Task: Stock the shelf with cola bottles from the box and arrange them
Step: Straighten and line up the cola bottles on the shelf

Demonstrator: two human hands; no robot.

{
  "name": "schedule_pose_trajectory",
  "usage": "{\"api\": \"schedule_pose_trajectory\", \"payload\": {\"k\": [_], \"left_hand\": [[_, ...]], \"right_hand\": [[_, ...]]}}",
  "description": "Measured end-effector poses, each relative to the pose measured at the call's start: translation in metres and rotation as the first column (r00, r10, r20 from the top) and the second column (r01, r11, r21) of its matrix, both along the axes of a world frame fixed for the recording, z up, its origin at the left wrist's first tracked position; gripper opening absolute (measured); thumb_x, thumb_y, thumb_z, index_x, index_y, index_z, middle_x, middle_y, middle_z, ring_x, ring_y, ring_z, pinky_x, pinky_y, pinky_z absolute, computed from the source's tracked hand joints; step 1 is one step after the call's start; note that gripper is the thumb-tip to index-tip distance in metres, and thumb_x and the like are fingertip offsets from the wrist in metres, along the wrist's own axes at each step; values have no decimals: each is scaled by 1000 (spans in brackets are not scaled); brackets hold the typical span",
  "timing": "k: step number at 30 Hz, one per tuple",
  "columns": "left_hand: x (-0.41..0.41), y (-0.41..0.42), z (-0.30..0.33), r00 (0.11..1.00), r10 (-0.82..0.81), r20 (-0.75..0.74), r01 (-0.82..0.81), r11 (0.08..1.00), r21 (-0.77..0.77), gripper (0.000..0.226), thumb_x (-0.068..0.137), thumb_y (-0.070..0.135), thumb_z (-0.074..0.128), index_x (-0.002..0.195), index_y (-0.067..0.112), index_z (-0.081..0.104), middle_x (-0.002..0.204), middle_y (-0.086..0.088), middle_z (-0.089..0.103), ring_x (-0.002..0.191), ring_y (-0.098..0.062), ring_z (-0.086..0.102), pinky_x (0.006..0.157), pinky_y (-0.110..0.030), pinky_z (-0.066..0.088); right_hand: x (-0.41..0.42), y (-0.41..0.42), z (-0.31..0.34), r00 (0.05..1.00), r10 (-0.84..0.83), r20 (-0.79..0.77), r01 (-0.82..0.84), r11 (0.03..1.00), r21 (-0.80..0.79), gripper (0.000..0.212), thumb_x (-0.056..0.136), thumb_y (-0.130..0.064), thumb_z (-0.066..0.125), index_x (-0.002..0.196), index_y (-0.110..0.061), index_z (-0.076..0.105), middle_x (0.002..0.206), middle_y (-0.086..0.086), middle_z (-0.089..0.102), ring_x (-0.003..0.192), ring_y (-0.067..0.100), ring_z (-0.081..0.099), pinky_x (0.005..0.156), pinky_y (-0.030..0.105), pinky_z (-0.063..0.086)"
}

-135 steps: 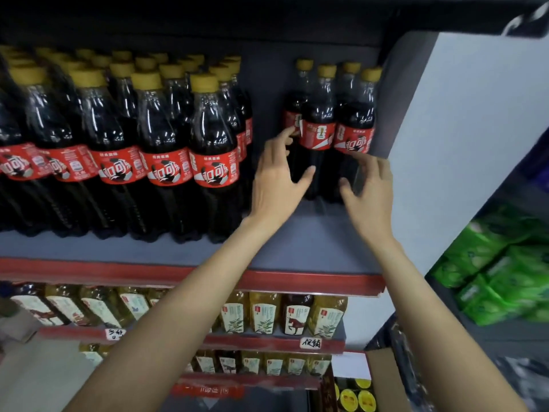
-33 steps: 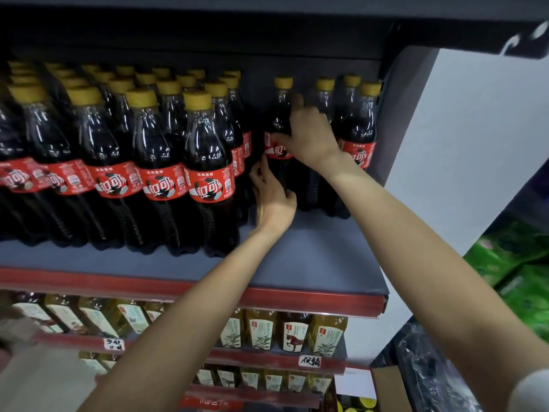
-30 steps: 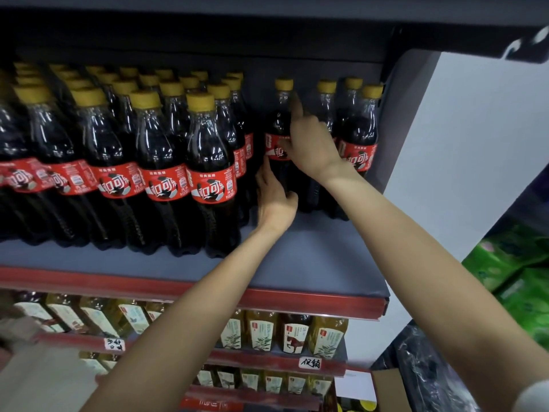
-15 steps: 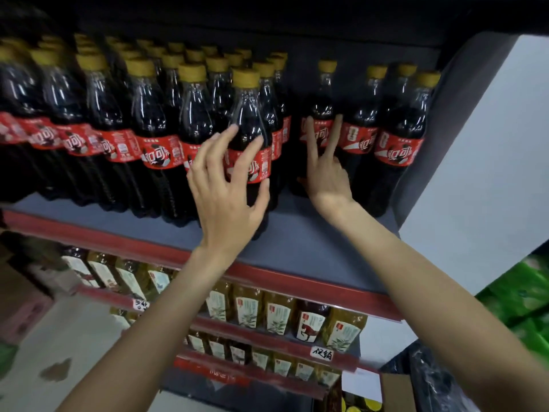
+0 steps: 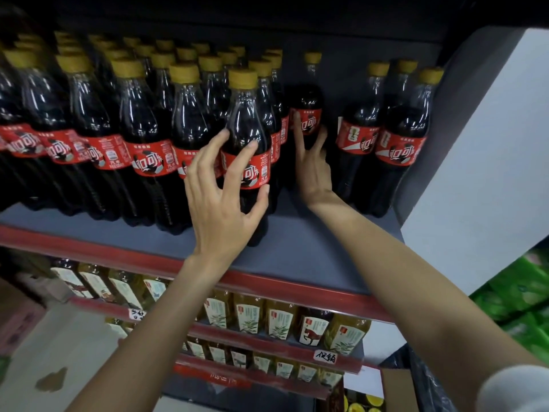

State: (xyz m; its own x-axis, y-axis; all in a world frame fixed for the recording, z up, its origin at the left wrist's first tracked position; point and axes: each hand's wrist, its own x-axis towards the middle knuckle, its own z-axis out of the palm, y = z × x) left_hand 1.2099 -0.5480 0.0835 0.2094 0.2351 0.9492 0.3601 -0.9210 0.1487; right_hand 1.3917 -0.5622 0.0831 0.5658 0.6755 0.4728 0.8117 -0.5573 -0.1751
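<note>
Cola bottles with yellow caps and red labels fill the grey shelf (image 5: 297, 251) in several rows. My left hand (image 5: 222, 203) is spread around the front bottle (image 5: 248, 126) of the rightmost full row, fingertips on its label and body. My right hand (image 5: 312, 171) reaches further back, with two straight fingers touching the label of a lone bottle (image 5: 307, 96) standing behind a gap. Three more bottles (image 5: 398, 135) stand at the shelf's right end. At the bottom right, a corner of the cardboard box (image 5: 395, 382) shows yellow caps inside.
A white side panel (image 5: 481, 173) closes the shelf on the right. Lower shelves hold yellow-green tea bottles (image 5: 276, 319) behind red price strips. Green packages (image 5: 523, 295) lie at the far right. Bare grey shelf lies in front of the lone bottle.
My left hand has closed in on the front bottle and now touches it. My right hand stays at the lone rear bottle, fingers on its label. The view shifted slightly.
</note>
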Motion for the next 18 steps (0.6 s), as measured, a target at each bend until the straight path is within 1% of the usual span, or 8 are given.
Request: {"api": "schedule_pose_trajectory", "payload": {"k": [3,7,9,11,12,14,16,18], "left_hand": [[0,1,0,1000,-12,-9,12,1000,5,51,87,27,67,132,17,45,140,-10,32,127,-27,38,107,-37,33],[0,-2,-1,1000,-19,21,19,1000,7,48,87,23,68,130,14,48,138,-12,33,126,-28,38,106,-41,36],[2,-11,2,992,-82,97,78,996,48,42,86,16,68,125,14,50,133,-10,38,121,-27,40,106,-35,34],[11,-29,6,957,-264,119,256,964,73,37,86,8,64,120,12,51,124,-8,47,113,-24,47,101,-31,39],[19,-38,8,924,-370,97,370,929,28,35,86,6,61,120,11,52,120,-7,52,109,-22,51,97,-32,43],[46,-50,14,858,-509,61,511,837,-196,40,87,7,58,126,9,51,118,-6,57,108,-17,54,94,-33,47],[81,-48,20,829,-552,94,520,697,-494,50,88,10,59,136,9,43,129,-6,52,112,-13,53,97,-29,45],[117,-37,24,819,-555,144,483,533,-695,60,90,15,62,143,9,33,140,-10,43,123,-18,48,104,-33,41]], "right_hand": [[2,2,-1,1000,-8,26,8,1000,-10,81,94,8,37,152,-27,-7,153,32,8,112,37,54,69,37,52],[-9,-19,10,998,66,-17,-65,997,28,81,92,7,39,154,-25,-2,155,25,10,114,38,52,70,40,50],[-13,-46,13,988,151,-16,-147,978,147,75,91,0,49,154,-21,12,150,19,26,119,37,49,74,43,50],[-14,-78,12,977,199,74,-212,919,333,60,88,-7,55,145,-11,37,133,16,47,113,34,54,73,39,51],[-11,-92,10,979,186,89,-206,888,412,52,86,-7,55,138,-8,46,125,15,53,107,33,57,74,39,52],[-3,-112,5,987,159,-13,-131,857,498,46,85,-5,55,131,-5,51,120,14,58,101,32,61,77,42,53],[3,-121,-1,970,174,-167,-73,871,486,52,84,-1,55,136,-4,46,128,16,56,107,33,60,87,46,51],[4,-124,-5,934,208,-289,-73,906,417,64,84,3,54,145,-3,33,142,19,46,123,34,52,102,43,44]]}}
